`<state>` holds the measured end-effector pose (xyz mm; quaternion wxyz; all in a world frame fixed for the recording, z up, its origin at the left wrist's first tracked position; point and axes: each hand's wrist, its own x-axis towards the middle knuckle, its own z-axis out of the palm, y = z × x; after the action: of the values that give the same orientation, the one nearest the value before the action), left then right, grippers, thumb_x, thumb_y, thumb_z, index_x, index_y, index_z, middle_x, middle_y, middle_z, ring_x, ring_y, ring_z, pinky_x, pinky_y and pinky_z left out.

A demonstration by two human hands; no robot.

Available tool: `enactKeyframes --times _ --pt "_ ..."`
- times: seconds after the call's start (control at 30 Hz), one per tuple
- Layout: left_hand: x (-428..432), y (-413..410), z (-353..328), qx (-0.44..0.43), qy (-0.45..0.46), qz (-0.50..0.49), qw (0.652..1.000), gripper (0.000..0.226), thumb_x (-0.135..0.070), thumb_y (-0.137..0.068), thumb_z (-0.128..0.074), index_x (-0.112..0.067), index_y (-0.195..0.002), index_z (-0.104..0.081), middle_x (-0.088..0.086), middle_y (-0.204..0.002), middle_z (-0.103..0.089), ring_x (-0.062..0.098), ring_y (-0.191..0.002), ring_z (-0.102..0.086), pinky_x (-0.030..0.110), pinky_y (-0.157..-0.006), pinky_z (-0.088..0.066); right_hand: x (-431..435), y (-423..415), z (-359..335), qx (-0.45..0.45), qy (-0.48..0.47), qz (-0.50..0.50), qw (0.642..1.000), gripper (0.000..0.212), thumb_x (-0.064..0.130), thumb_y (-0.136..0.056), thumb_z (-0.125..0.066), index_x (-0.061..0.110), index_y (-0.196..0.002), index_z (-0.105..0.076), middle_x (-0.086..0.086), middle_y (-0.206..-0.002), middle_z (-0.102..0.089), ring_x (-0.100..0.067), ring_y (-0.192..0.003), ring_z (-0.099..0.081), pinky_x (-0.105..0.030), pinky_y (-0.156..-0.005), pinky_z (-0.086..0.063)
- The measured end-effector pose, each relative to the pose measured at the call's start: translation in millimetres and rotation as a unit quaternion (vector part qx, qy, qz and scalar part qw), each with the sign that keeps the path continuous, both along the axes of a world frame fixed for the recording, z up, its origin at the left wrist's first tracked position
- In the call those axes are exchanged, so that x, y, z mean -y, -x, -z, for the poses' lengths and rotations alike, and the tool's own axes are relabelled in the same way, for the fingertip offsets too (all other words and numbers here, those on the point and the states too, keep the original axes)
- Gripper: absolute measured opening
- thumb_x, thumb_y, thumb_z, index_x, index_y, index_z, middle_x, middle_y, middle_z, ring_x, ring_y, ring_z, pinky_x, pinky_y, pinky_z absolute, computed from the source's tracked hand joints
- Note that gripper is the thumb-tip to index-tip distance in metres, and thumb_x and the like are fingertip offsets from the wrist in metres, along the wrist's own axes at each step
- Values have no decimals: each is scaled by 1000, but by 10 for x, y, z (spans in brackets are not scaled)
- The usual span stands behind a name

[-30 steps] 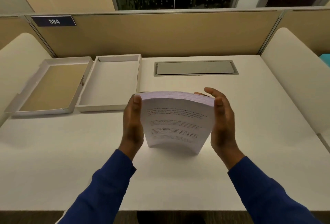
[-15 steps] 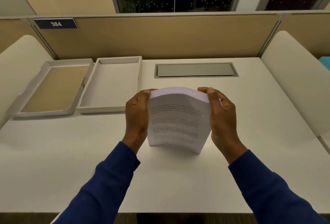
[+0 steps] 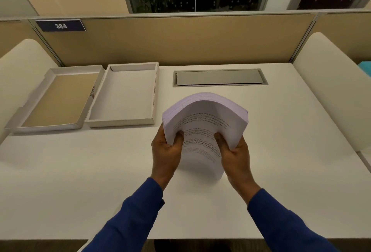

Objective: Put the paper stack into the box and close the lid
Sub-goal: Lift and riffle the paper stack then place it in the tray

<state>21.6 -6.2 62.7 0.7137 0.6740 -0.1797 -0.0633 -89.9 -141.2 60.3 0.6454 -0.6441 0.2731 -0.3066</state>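
Note:
A thick stack of printed white paper (image 3: 204, 119) stands on its lower edge at the middle of the desk, bowed in an arch at the top. My left hand (image 3: 165, 149) grips its lower left side and my right hand (image 3: 233, 155) grips its lower right side, thumbs on the front sheet. The empty white box (image 3: 122, 95) lies open to the left of the stack, at the back of the desk. Its lid (image 3: 58, 99), with a tan inside, lies upturned beside the box on the far left.
A grey cable hatch (image 3: 219, 77) is set into the white desk (image 3: 80, 191) behind the stack. A tan partition (image 3: 180, 41) with a "384" sign (image 3: 60, 25) closes the back; padded white dividers (image 3: 331, 83) flank both sides.
Both hands have slid from the top corners of the stack down to its lower sides, and the top of the stack now bows upward in an arch.

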Motion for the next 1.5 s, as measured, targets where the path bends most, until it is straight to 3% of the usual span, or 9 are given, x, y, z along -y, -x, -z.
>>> enactKeyframes --times 0.17,0.4,0.57,0.73,0.83,1.03,1.13,1.27,1.5 --pt "-35 122 69 -6 11 -8 1000 38 -17 -93 -64 -28 -130 -62 -20 -104 -71 12 -107 -68 22 -77 -61 9 79 54 -14 2 -8 1000 29 28 -99 -63 28 -128 -62 6 -111 -72 -14 -106 -69 -41 -83 -64" --pt "-78 62 174 1 -23 -11 1000 37 -26 -90 -67 -25 -127 -64 -16 -103 -71 10 -105 -68 22 -76 -62 97 146 191 -28 17 -29 999 41 38 -91 -67 29 -131 -60 9 -113 -71 -15 -109 -67 -37 -85 -62" --pt "-175 54 490 -30 -118 6 993 28 -21 -95 -70 -33 -119 -62 -18 -104 -70 14 -104 -69 28 -81 -62 146 238 484 -81 14 -50 995 37 21 -95 -69 23 -131 -61 4 -115 -71 -20 -110 -67 -36 -87 -62" --pt "-162 -57 471 -35 -146 17 989 30 -21 -94 -69 -31 -122 -62 -20 -103 -73 3 -100 -70 18 -75 -60 304 140 440 -108 57 -66 990 32 28 -93 -72 28 -123 -64 15 -107 -74 -8 -101 -70 -24 -76 -61" --pt "-201 -198 445 -32 -165 33 985 32 -20 -95 -69 -26 -125 -61 -9 -112 -73 10 -99 -73 25 -77 -63 394 12 367 -113 64 -93 987 40 32 -91 -73 29 -129 -60 15 -115 -73 -5 -102 -71 -33 -83 -62" --pt "-420 -568 491 -111 -172 35 978 23 -21 -96 -67 -28 -117 -61 -9 -110 -74 10 -92 -74 25 -71 -60 282 -472 359 -158 -45 -121 979 41 29 -88 -77 30 -126 -62 9 -117 -74 -16 -102 -74 -47 -91 -61" --pt "-591 -856 502 -174 -160 54 970 28 -23 -94 -67 -37 -117 -59 -8 -113 -74 12 -93 -75 31 -74 -63 137 -809 368 -179 -67 -121 974 38 27 -88 -77 29 -123 -63 7 -115 -75 -19 -100 -74 -48 -90 -61" --pt "-844 -1356 448 -241 -130 68 959 44 -19 -78 -64 -40 -116 -58 -9 -109 -75 8 -80 -77 23 -59 -60 -72 -1372 315 -195 -78 -135 968 37 26 -88 -78 28 -122 -65 5 -114 -76 -18 -97 -76 -45 -87 -62" --pt "-1186 -2513 403 -264 -110 48 957 40 -1 -87 -63 -33 -109 -57 0 -114 -73 27 -97 -74 39 -70 -64 -410 -2471 227 -187 -139 -153 960 35 20 -89 -74 24 -122 -65 2 -112 -78 -22 -94 -77 -42 -79 -64"
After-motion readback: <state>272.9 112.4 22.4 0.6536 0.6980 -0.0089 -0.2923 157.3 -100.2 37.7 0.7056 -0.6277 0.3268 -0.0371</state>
